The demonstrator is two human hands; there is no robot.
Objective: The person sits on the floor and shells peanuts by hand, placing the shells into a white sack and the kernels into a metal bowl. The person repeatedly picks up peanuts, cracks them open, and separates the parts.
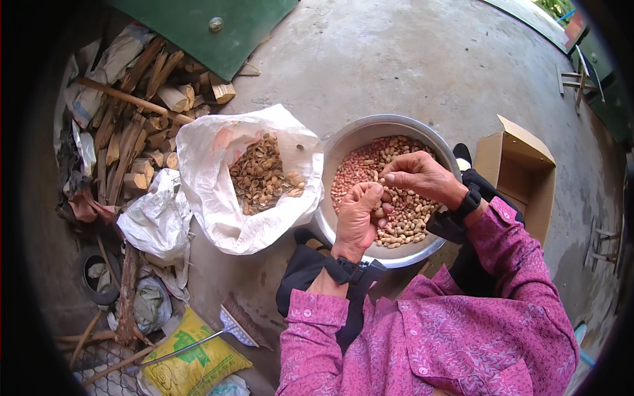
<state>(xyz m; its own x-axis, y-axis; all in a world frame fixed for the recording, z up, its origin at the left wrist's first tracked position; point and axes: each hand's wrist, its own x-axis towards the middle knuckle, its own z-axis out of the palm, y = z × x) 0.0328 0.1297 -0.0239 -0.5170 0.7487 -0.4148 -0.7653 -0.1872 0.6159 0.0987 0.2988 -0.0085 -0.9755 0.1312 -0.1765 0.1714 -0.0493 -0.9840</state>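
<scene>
Both my hands are over a wide metal basin (422, 259) holding peanuts. Pink shelled kernels (353, 168) lie mostly at its left, and unshelled peanuts (413, 214) at its right and near side. With its fingers curled and thumb up, my left hand (356, 221) is closed; what it holds is hidden. My right hand (426, 177) pinches a small pale peanut (382, 180) at its fingertips, close to the left thumb. Left of the basin stands an open white sack (198, 165) with brown peanut shells (261, 181) inside.
Split firewood (142, 132) is piled at the left below a green panel (205, 26). An open cardboard box (528, 171) stands right of the basin. A yellow printed bag (195, 356) and a blue-and-white brush head (238, 327) lie at the lower left.
</scene>
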